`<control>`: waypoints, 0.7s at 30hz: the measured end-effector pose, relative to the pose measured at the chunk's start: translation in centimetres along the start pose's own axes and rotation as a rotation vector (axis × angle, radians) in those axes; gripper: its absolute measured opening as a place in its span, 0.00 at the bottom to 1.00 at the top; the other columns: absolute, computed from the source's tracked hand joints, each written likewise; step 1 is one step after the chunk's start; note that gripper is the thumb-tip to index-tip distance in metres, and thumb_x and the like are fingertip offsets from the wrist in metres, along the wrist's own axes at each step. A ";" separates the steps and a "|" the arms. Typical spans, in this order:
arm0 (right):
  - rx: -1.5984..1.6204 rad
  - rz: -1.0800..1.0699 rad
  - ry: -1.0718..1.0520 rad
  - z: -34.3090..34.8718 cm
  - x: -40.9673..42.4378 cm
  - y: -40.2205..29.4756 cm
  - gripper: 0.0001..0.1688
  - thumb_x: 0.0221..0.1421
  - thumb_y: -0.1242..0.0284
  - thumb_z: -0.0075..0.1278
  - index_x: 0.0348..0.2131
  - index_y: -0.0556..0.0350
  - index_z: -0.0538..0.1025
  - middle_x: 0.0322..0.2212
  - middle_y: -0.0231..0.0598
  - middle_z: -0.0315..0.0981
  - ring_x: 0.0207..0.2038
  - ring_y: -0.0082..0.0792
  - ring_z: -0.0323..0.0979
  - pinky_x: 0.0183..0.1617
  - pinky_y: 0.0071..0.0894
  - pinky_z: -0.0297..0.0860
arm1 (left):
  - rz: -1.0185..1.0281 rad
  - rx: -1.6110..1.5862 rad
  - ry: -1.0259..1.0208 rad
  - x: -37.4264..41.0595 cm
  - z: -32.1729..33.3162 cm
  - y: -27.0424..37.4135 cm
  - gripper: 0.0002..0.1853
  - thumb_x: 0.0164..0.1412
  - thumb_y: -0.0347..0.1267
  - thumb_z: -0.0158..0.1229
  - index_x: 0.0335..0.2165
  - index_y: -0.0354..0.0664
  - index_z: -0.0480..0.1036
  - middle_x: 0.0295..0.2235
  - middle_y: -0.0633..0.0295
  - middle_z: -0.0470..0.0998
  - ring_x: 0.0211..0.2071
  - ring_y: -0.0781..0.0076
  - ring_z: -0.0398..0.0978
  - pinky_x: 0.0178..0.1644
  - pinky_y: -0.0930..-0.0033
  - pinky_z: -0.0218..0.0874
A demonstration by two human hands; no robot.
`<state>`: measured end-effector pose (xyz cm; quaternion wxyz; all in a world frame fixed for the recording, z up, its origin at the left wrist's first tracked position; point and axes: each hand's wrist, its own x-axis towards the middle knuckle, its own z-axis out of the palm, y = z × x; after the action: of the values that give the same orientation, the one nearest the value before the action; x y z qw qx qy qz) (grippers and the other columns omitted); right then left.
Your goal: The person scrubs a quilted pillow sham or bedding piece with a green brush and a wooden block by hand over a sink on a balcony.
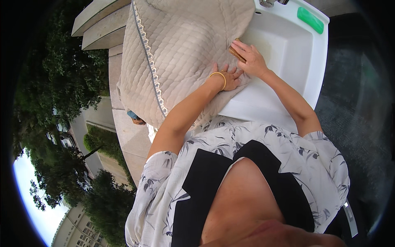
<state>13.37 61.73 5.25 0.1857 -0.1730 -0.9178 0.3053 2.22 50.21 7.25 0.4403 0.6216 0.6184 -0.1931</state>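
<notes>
A beige quilted cloth point(185, 46), with a line of lace-like trim, lies over the left part of a white sink point(296, 61) and the ledge beside it. My left hand point(228, 79), with a yellow bangle at the wrist, rests spread on the quilted cloth near its edge. Just up and to the right, my right hand point(251, 60) grips a brown wooden brush point(237, 55) against the cloth at the basin's side. The brush's underside is hidden.
A green bar of soap point(310, 20) lies on the sink's far right corner, near a metal tap point(267, 3). Stone ledges point(105, 26) stand at the upper left. A small blue and brown object point(135, 118) sits by the cloth's lower left edge.
</notes>
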 end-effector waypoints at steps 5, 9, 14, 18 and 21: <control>-0.036 -0.257 -0.257 2.3 -0.3 0.5 0.33 0.39 0.77 0.50 0.51 0.50 0.67 0.52 0.26 0.62 0.39 0.32 0.65 0.38 0.31 0.61 | 0.131 0.066 -0.069 -0.3 -1.8 0.7 0.29 0.60 0.50 0.28 0.58 0.62 0.52 0.60 0.65 0.52 0.62 0.59 0.42 0.63 0.49 0.24; 0.021 -0.280 -0.185 7.6 2.0 1.5 0.32 0.40 0.72 0.51 0.50 0.40 0.69 0.52 0.16 0.62 0.28 0.37 0.59 0.37 0.28 0.63 | 0.189 -0.007 -0.030 0.9 0.2 -0.1 0.28 0.60 0.49 0.28 0.59 0.64 0.50 0.61 0.62 0.47 0.63 0.58 0.40 0.64 0.52 0.25; -0.428 -0.487 -0.208 3.4 7.2 9.0 0.37 0.37 0.70 0.54 0.51 0.32 0.67 0.51 0.05 0.60 0.29 0.33 0.59 0.36 0.27 0.66 | 0.161 -0.008 -0.011 1.1 0.8 -0.4 0.28 0.61 0.49 0.28 0.60 0.66 0.46 0.63 0.59 0.38 0.64 0.60 0.33 0.64 0.53 0.21; -0.590 -0.380 -0.067 2.6 7.7 10.4 0.37 0.37 0.69 0.54 0.51 0.32 0.67 0.51 0.03 0.59 0.30 0.33 0.62 0.35 0.28 0.68 | 0.165 0.002 0.009 1.4 0.6 0.1 0.28 0.61 0.49 0.28 0.60 0.67 0.46 0.63 0.59 0.38 0.64 0.60 0.32 0.63 0.53 0.19; -0.379 0.285 0.078 6.7 5.0 3.8 0.36 0.39 0.70 0.53 0.51 0.33 0.67 0.52 0.05 0.59 0.30 0.36 0.63 0.36 0.31 0.69 | 0.163 -0.002 -0.011 1.6 1.0 -0.4 0.28 0.60 0.49 0.29 0.60 0.67 0.46 0.63 0.60 0.38 0.64 0.61 0.32 0.63 0.52 0.18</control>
<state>6.80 63.43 -0.89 0.1403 -0.3440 -0.9172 0.1437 2.41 50.28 5.35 0.4585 0.6685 0.5635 -0.1594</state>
